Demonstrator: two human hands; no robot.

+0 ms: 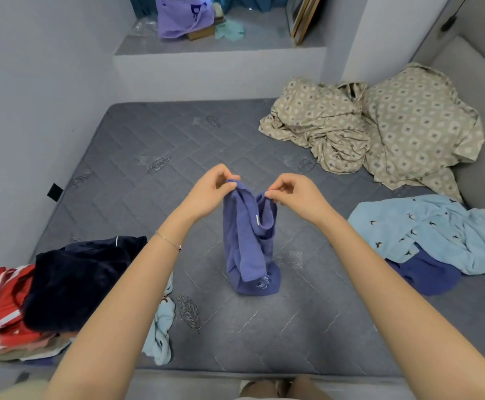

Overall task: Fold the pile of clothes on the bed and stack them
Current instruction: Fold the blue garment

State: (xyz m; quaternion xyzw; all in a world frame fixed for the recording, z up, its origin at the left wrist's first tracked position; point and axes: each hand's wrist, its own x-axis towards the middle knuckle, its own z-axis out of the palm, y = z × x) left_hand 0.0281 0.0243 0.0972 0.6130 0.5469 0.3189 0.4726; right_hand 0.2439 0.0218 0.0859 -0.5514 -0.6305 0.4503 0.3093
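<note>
Left hand (pixel 211 192) and right hand (pixel 296 194) pinch with curled fingers (pixel 231 184) the soft purple garment (pixel 250 243); it hangs crumpled, perhaps shorts, touching the quilted grey mattress (pixel 149 197).

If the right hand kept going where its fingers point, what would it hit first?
Likely the left hand, across the top of the purple garment both pinch; depth is unclear.

Both bare forearms were extended forward and converged toward the centre. The left hand (pixel 208 194) pinched one top edge of the blue-violet garment (pixel 250 241) between thumb and curled fingers. The right hand (pixel 297 197) pinched the opposite top edge likewise. The hands were level, near each other but not touching.
</note>
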